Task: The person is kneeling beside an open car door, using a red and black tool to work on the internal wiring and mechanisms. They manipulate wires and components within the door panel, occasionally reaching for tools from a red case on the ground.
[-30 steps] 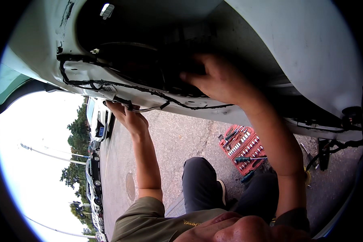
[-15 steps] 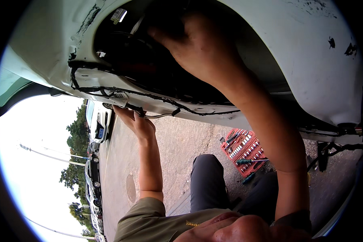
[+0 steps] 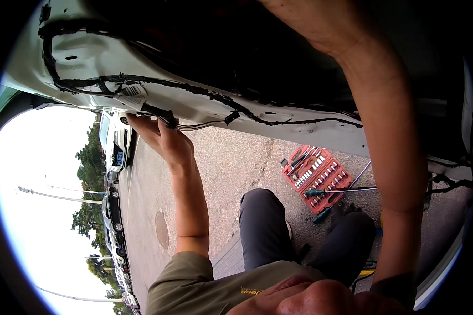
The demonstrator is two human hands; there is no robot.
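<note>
A white car door (image 3: pixel 320 134) with its inner side bare fills the upper part of the view, with a large dark opening in it. Black sealant (image 3: pixel 194 89) runs in an uneven line along its panel. My left hand (image 3: pixel 165 142) is closed at the door's lower edge, its fingertips partly hidden behind the metal. Right beside it, a wiring harness (image 3: pixel 194 126) with black tape and a pale label (image 3: pixel 131 97) hangs along the edge. My right hand (image 3: pixel 294 13) reaches up over the dark opening; its fingers are out of the picture.
On the pavement below lies an open red socket set (image 3: pixel 326 181), with green-handled screwdrivers (image 3: pixel 315 193) on and beside it. My knees (image 3: pixel 263 215) are bent close by. Parked cars (image 3: pixel 115 210) line the left, and a round cover (image 3: pixel 162 231) sits in the ground.
My view has shifted nearer the door's lower part, so the opening now sits higher. My right arm has gone further up and right, taking its fingers out of sight. My left hand stays at the edge.
</note>
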